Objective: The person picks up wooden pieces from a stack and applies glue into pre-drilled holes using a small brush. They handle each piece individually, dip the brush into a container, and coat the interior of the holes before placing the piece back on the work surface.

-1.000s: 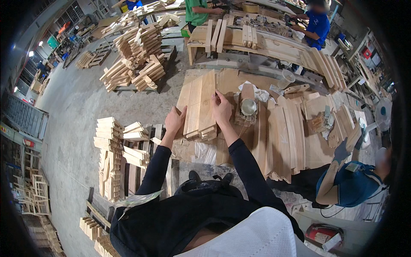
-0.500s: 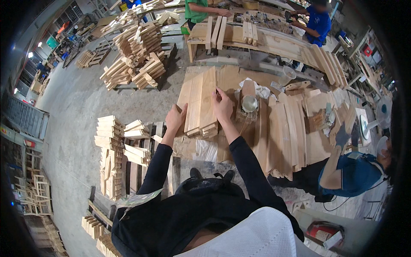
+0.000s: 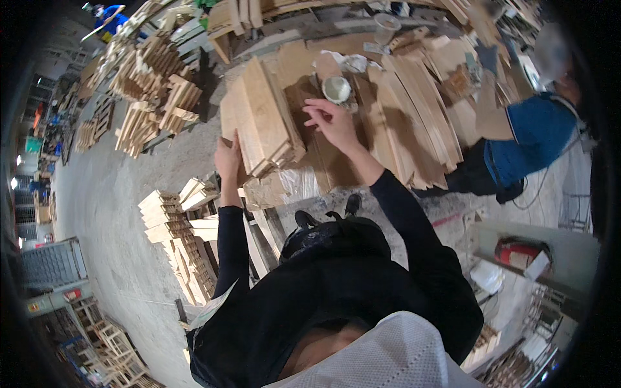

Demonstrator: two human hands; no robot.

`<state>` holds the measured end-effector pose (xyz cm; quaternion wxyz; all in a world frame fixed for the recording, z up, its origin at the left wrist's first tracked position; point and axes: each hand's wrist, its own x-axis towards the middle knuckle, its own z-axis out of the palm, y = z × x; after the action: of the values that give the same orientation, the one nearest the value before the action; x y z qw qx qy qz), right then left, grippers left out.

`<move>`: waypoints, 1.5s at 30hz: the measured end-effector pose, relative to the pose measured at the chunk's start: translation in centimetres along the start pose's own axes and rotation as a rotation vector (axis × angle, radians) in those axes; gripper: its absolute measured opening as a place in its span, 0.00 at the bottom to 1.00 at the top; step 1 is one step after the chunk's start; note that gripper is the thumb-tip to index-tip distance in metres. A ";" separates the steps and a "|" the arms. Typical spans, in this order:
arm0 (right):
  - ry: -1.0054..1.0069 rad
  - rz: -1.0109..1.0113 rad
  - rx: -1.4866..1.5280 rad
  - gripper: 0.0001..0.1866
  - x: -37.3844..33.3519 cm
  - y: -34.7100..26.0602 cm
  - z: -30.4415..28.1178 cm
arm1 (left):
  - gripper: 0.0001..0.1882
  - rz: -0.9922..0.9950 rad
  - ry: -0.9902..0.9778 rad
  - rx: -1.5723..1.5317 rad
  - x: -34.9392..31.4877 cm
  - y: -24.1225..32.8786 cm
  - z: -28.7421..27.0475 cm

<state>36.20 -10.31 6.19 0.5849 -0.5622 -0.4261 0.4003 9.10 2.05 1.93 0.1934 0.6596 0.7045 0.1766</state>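
Note:
A stack of pale wooden boards [image 3: 259, 110] lies on cardboard in front of me, its stepped ends toward my body. My left hand [image 3: 228, 158] rests against the left edge of this stack, fingers pointing away from me and partly hidden at the wood. To the right of the boards, my right hand [image 3: 333, 126] hovers with its fingers apart and nothing in them. Just beyond its fingertips stands a small cup of whitish contents [image 3: 336, 89], beside a crumpled white cloth [image 3: 351, 63].
More long boards [image 3: 414, 116] lie to the right, near a co-worker in a blue shirt [image 3: 533, 136]. Stacked wood pieces [image 3: 174, 226] stand at the lower left. Farther off are piled wood pieces [image 3: 155, 84] and a clear plastic cup [image 3: 386, 29].
My right hand has let go of the board stack and moved right, toward the cup. My left hand stays by the stack's left edge. The whole view has shifted and turned.

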 end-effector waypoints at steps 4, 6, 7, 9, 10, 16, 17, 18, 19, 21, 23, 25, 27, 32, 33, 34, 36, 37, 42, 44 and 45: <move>0.348 -0.097 -0.611 0.14 -2.8 3.8 -9.8 | 0.40 0.071 0.066 -0.007 0.6 -0.9 0.8; 0.429 0.002 -0.967 0.21 -4.5 4.3 -15.1 | 0.38 0.090 0.074 -0.018 0.5 -1.0 1.0; 0.438 0.146 -1.189 0.24 -5.3 4.8 -17.5 | 0.38 0.087 0.045 -0.028 0.4 -0.6 0.7; 0.424 0.222 -1.446 0.33 -7.7 7.6 -20.9 | 0.37 0.089 0.044 -0.034 0.4 -0.3 0.4; 0.415 0.209 -1.523 0.36 -9.3 8.5 -21.4 | 0.37 0.090 0.068 -0.025 0.2 -0.4 0.5; 0.547 0.136 -1.647 0.42 -10.8 11.6 -20.8 | 0.35 0.063 0.059 0.009 -0.1 0.3 0.0; 0.573 0.155 -1.647 0.42 -10.6 11.6 -20.4 | 0.35 0.062 0.051 0.000 -0.2 0.5 -0.1; 0.585 0.158 -1.632 0.43 -10.4 11.6 -19.9 | 0.35 0.063 0.043 -0.008 -0.3 0.6 -0.2; 0.598 0.162 -1.617 0.44 -10.2 11.7 -19.2 | 0.35 0.072 0.054 -0.013 -0.5 0.6 -0.3; 0.607 0.156 -1.616 0.45 -10.1 11.6 -18.5 | 0.35 0.068 0.062 -0.017 -0.7 0.8 -0.3; 0.598 0.134 -1.643 0.46 -10.2 11.4 -18.1 | 0.36 0.060 0.061 -0.011 -0.7 0.8 -0.4; 0.576 0.119 -1.632 0.46 -10.2 10.8 -18.0 | 0.36 0.047 0.051 0.006 -0.6 0.5 -0.3; 0.569 0.158 -1.575 0.46 -10.1 9.7 -17.9 | 0.36 0.042 0.048 0.013 -0.5 0.4 -0.1; 0.644 0.247 -1.310 0.47 -9.9 10.5 -17.9 | 0.38 0.056 0.054 -0.006 -0.1 -0.1 0.4; 0.659 0.232 -1.325 0.47 -10.0 11.3 -18.1 | 0.38 0.063 0.055 -0.012 -0.2 0.1 0.4; 0.674 0.216 -1.340 0.47 -10.0 12.2 -18.1 | 0.38 0.069 0.056 -0.018 -0.2 0.3 0.3; 0.683 0.219 -1.325 0.46 -9.6 12.6 -17.8 | 0.37 0.075 0.086 -0.026 -0.1 0.1 0.3; 0.678 0.244 -1.298 0.45 -9.5 12.7 -17.6 | 0.37 0.096 0.124 -0.032 0.1 -0.5 0.8; 0.623 0.230 -1.258 0.38 -9.7 11.0 -15.4 | 0.37 0.096 0.100 -0.039 -0.3 0.2 0.1; 0.612 0.229 -1.305 0.38 -9.8 11.3 -15.1 | 0.37 0.086 0.079 -0.020 -0.1 0.2 0.0; 0.608 0.229 -1.328 0.37 -9.8 11.4 -15.0 | 0.37 0.081 0.069 -0.010 0.0 0.1 0.1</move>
<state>47.45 -23.83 -5.70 0.1681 -0.9248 -0.3365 -0.0569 9.26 2.06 1.94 0.1652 0.6802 0.6825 0.2105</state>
